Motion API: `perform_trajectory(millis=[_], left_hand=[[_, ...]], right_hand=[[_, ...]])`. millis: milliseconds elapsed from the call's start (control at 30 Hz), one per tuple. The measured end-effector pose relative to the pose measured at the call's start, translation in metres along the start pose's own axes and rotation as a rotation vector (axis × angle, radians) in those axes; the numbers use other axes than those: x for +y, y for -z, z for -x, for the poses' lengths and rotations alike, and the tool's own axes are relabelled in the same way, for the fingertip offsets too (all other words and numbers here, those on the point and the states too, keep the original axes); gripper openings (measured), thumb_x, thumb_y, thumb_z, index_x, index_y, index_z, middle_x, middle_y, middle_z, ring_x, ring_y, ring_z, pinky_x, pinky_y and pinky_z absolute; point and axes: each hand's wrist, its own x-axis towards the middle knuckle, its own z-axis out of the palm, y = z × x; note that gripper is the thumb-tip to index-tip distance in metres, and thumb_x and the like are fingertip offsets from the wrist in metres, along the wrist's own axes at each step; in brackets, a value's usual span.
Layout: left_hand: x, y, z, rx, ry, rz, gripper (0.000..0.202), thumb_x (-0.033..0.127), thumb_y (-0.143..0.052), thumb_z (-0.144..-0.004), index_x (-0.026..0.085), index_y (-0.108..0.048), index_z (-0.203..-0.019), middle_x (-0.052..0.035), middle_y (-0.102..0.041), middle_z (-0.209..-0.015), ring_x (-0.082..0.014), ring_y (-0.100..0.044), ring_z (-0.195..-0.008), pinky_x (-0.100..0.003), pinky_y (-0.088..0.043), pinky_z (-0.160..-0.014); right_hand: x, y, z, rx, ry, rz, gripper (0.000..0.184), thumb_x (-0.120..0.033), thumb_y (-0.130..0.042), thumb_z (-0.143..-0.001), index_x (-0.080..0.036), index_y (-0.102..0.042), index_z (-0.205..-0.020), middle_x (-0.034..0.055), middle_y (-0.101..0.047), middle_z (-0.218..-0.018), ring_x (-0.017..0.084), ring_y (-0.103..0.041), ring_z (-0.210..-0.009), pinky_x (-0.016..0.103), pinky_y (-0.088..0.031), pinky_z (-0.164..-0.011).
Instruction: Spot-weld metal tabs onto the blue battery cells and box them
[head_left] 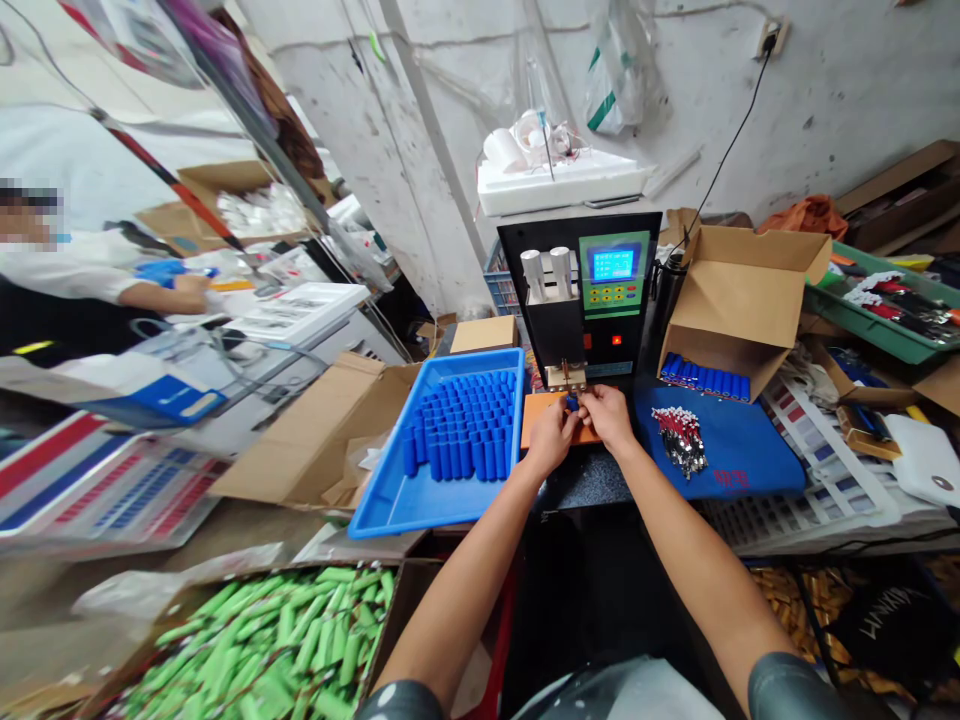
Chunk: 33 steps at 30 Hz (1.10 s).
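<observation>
Both my hands meet under the electrodes of a black spot welding machine [592, 290] on an orange pad [534, 415]. My left hand [551, 435] and my right hand [606, 415] are closed together on a small blue battery cell [573, 403], pinched between the fingertips just below the machine's welding head. A blue tray [420, 500] filled with several upright blue cells stands right beside my left hand. A pile of wired metal tabs [681, 440] lies on a blue cloth [742, 460] beside my right hand.
An open cardboard box [739, 295] on its side holds a row of blue cells at the right. A box of green cells [277, 640] sits at the lower left. Another person's arm [150, 290] works at the far left. A green crate [862, 320] sits far right.
</observation>
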Motion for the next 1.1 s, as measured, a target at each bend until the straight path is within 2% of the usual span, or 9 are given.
perform_trajectory(millis=[167,567,1100], left_hand=[[0.002,0.002,0.0,-0.01,0.007,0.01,0.017,0.032,-0.05,-0.093,0.017,-0.057,-0.099,-0.0048,-0.063,-0.08,-0.0192,-0.059,-0.072,-0.028,-0.041,-0.064],[0.005,0.003,0.0,-0.021,0.022,0.02,0.017,0.031,-0.05,-0.094,0.017,-0.058,-0.1,-0.0052,-0.065,-0.084,-0.0193,-0.06,-0.077,-0.028,-0.042,-0.068],[-0.004,0.0,0.0,-0.019,0.024,0.035,0.019,0.032,-0.051,-0.093,0.017,-0.059,-0.101,-0.0053,-0.064,-0.083,-0.02,-0.06,-0.077,-0.03,-0.045,-0.072]], right_hand=[[0.0,0.0,-0.001,-0.006,-0.009,0.046,0.017,-0.031,-0.064,-0.074,-0.016,-0.062,-0.068,-0.0001,-0.061,-0.054,0.01,-0.052,-0.042,0.018,-0.041,-0.041],[-0.014,-0.005,0.004,0.01,-0.059,0.028,0.012,-0.022,-0.062,-0.074,-0.015,-0.061,-0.064,-0.0016,-0.06,-0.05,0.009,-0.053,-0.04,0.016,-0.04,-0.039],[-0.007,-0.002,0.002,-0.022,-0.037,0.021,0.011,-0.023,-0.062,-0.076,-0.015,-0.062,-0.068,-0.001,-0.062,-0.053,0.01,-0.055,-0.042,0.017,-0.043,-0.04]])
